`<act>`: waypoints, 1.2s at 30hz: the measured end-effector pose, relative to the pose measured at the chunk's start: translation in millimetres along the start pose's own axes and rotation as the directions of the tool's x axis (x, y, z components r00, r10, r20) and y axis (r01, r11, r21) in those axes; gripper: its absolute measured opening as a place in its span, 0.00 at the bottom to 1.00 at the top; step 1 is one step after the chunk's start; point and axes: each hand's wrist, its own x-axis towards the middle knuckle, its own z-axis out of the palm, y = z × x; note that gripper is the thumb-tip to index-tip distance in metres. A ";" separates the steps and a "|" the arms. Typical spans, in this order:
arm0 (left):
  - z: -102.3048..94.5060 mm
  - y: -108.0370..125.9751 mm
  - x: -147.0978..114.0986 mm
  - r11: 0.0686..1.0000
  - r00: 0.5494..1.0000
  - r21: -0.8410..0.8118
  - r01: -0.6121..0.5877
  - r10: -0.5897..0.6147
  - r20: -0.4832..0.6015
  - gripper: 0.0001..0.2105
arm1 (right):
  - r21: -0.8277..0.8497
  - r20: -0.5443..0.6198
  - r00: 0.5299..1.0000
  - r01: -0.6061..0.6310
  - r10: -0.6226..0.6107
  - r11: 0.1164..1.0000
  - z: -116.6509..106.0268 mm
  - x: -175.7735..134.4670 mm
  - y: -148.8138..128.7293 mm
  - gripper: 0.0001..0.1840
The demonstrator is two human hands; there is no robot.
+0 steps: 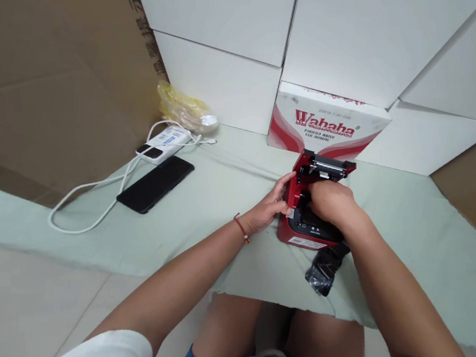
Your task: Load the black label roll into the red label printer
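A small red and black printer (306, 242) with its lid (327, 166) raised stands on the cloth-covered table. At its left side, my left hand (270, 205) grips the casing, thumb at the near corner and fingers along the wall. My right hand (332, 202) reaches into the open compartment from the right, with its fingers curled downward. The casing and the hand itself hide the fingertips and whatever they hold. A crumpled black plastic-wrapped item (325, 270) lies just in front of the printer, at its right.
Left on the table (217, 199) are a black phone (156, 185), a white power bank (169, 140) with a looped white cable (80, 233), and a yellowish plastic bag (181, 107). A Wahaha carton (328, 123) stands behind the printer, against white boxes (215, 87). Brown cardboard flanks both sides.
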 end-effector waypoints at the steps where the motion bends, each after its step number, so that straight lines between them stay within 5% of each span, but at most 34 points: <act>1: -0.1 0.2 -0.2 1.000 1.000 -0.005 0.002 -0.002 -0.002 0.49 | 0.004 -0.016 1.000 0.004 -0.004 1.000 -2.1 -8.3 4.1 0.17; 4: 0.2 1.0 -1.0 1.000 1.000 -0.028 -0.002 0.002 0.006 0.49 | 0.123 -0.120 0.991 0.082 -0.068 0.989 -9.4 -49.0 33.6 0.18; 8: 1.4 2.3 -1.3 0.998 1.000 -0.057 0.012 -0.010 0.021 0.48 | 0.401 -0.253 0.960 0.220 -0.123 0.890 -4.4 -108.2 105.9 0.21; 11: 1.9 3.4 -1.0 0.998 1.000 -0.059 0.031 -0.030 0.002 0.49 | 0.397 -0.161 0.986 0.110 -0.049 0.911 20.4 -123.0 157.2 0.20; 14: 1.9 4.1 -0.7 0.998 1.000 -0.057 0.019 -0.019 -0.005 0.48 | 0.352 -0.031 0.999 -0.025 0.039 0.936 53.9 -111.6 179.2 0.13; 22: 2.2 7.0 -0.7 0.999 1.000 -0.042 0.013 -0.013 0.001 0.47 | 0.371 -0.235 0.965 -0.020 0.115 0.928 91.6 -90.3 122.7 0.21; 28: 2.7 6.5 -0.4 0.999 1.000 -0.050 0.013 -0.013 -0.007 0.46 | 0.333 -0.184 0.983 0.049 0.014 0.942 102.9 -85.9 82.3 0.17; 33: 0.2 2.8 0.7 0.999 1.000 -0.046 -0.012 0.012 0.011 0.46 | 0.479 -0.129 0.960 0.280 -0.249 0.832 58.5 -119.1 107.7 0.18; 36: -0.1 2.1 1.3 0.999 1.000 -0.051 -0.010 0.010 0.012 0.46 | 0.528 -0.213 0.936 0.350 -0.279 0.774 17.1 -128.7 113.2 0.17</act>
